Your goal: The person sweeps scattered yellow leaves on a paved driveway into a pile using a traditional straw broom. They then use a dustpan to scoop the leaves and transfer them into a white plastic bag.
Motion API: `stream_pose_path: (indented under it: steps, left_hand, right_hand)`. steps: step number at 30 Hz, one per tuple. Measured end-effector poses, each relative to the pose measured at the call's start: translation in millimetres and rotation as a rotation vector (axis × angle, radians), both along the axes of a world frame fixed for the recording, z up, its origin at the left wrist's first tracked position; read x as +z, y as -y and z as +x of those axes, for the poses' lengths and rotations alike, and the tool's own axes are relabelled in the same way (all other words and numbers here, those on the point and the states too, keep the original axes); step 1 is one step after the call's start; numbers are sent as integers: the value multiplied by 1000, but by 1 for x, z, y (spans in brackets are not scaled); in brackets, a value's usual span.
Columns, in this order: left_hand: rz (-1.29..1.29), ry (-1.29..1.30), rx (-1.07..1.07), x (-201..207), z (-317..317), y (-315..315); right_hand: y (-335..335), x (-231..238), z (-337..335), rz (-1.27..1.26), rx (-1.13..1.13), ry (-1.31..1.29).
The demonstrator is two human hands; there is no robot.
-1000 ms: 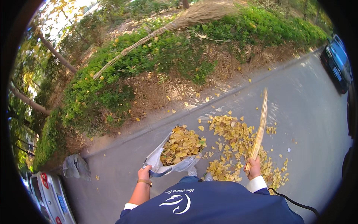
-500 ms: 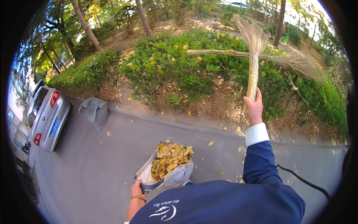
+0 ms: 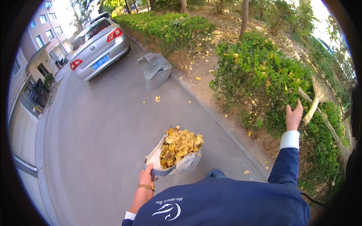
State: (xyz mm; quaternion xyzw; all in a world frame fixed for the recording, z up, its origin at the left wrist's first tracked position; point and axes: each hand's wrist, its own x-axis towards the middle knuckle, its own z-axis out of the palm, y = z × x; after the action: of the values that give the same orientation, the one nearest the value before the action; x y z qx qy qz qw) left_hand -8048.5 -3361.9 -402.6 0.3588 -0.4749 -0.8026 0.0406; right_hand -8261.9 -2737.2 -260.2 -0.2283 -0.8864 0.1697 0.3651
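My left hand (image 3: 146, 175) is closed on the grey rim of a pale, scoop-like container (image 3: 189, 163). Yellow fallen leaves (image 3: 181, 145) are heaped in it, above the pavement. My right hand (image 3: 294, 116) reaches out to the right with fingers apart and nothing in it. Just beyond its fingertips, a short straw broom (image 3: 312, 109) lies on the hedge (image 3: 260, 75), bristles pointing away. Under it a long-handled twig broom (image 3: 328, 126) lies across the same hedge, its far part cut off by the dark picture rim.
A stuffed grey-green sack (image 3: 154, 71) stands on the pavement (image 3: 109, 124) by the kerb (image 3: 211, 113). Beyond it a silver car (image 3: 98, 45) is parked. Buildings (image 3: 43, 37) line the left side. Scattered leaves dot the ground, and trees rise behind the hedge.
My right hand has let go of the short broom, which now rests on the hedge. The view has swung left, bringing the car and sack nearer the middle. My left hand keeps its hold.
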Motion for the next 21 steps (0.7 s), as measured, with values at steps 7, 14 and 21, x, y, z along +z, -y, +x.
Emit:
stream_pose_path:
  steps: [7,14,21]
  left_hand:
    - [94,-186,43,25,-154,30]
    - [184,-261,82,46,-320,47]
    - [271,-412,-104,75,-482,67]
  right_hand:
    - [312,-168,-41,-651,971,726]
    - [479,-213,-178,-529,1355,950]
    - [623,-194,-281,-1226,1056,524]
